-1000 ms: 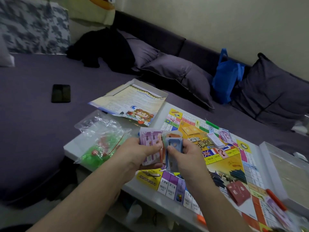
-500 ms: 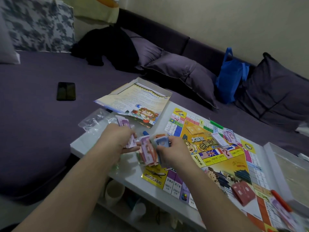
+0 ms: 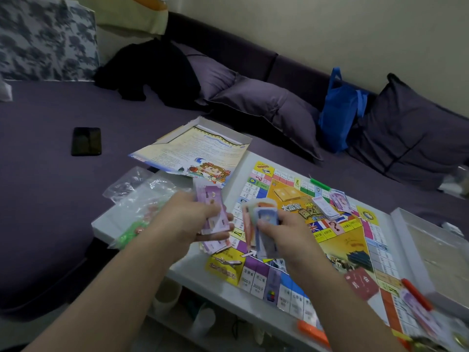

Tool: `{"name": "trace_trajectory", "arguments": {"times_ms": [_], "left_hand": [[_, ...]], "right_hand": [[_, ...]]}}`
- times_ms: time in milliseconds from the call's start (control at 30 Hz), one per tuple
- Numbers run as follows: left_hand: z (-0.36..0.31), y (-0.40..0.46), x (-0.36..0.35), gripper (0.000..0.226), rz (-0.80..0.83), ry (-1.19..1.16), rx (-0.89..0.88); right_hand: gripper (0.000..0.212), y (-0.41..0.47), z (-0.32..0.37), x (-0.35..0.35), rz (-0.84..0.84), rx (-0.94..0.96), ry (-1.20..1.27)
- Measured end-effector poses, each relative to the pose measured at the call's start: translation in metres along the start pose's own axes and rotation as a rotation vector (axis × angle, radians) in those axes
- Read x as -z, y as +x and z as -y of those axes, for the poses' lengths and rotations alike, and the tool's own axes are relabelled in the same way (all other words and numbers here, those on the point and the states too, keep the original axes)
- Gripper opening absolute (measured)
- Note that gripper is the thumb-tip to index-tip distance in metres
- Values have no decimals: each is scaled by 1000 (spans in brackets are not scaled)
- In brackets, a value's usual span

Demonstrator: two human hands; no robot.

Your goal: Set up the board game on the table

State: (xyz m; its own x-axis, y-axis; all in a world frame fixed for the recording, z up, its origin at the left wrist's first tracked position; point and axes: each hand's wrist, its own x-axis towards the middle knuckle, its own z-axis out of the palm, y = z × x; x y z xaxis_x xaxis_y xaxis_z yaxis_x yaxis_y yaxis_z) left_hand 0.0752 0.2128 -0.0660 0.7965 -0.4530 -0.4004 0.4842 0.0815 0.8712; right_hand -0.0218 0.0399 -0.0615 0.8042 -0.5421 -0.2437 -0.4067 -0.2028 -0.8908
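A colourful game board [image 3: 327, 240] lies unfolded on the white table [image 3: 238, 174]. My left hand [image 3: 187, 217] grips a few purple play-money notes [image 3: 214, 212] just above the board's near left corner. My right hand [image 3: 281, 232] holds a fanned stack of mixed notes [image 3: 261, 217] beside it, blue and orange ones showing. More purple notes [image 3: 215, 246] lie on the table below my left hand. A red card deck [image 3: 361, 283] sits on the board at the right. Small piles of notes [image 3: 330, 207] rest near the board's far edge.
The box lid with a rule sheet [image 3: 195, 151] overhangs the table's far left corner. A plastic bag of green and red pieces [image 3: 139, 207] lies at the left edge. The box base [image 3: 436, 250] stands at the right. A black phone [image 3: 86, 141] and pillows lie on the purple sofa.
My left hand has drawn purple notes off the stack and holds them apart from it. The stack stays in my right hand, and purple notes now lie on the table.
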Motion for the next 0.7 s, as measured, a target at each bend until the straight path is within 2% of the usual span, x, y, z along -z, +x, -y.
{"name": "trace_trajectory", "arguments": {"times_ms": [100,233,400,567,700], "left_hand": [[8,-13,-25,18,163,63,26],[19,-27,-67,22,319,104,50],[28,-37,-109,30,413,148,64],[40,-42,-143,22,519,156,91],[50,-41,-167,19,511,233,55]], "right_hand": [[14,-20,-4,27,1,8,198],[13,-38,-14,51,-59,41,244],[13,-47,-38,87,-193,25,233],[16,-55,-59,118,-207,9,349],[18,-56,-73,136,-204,14,382]]}}
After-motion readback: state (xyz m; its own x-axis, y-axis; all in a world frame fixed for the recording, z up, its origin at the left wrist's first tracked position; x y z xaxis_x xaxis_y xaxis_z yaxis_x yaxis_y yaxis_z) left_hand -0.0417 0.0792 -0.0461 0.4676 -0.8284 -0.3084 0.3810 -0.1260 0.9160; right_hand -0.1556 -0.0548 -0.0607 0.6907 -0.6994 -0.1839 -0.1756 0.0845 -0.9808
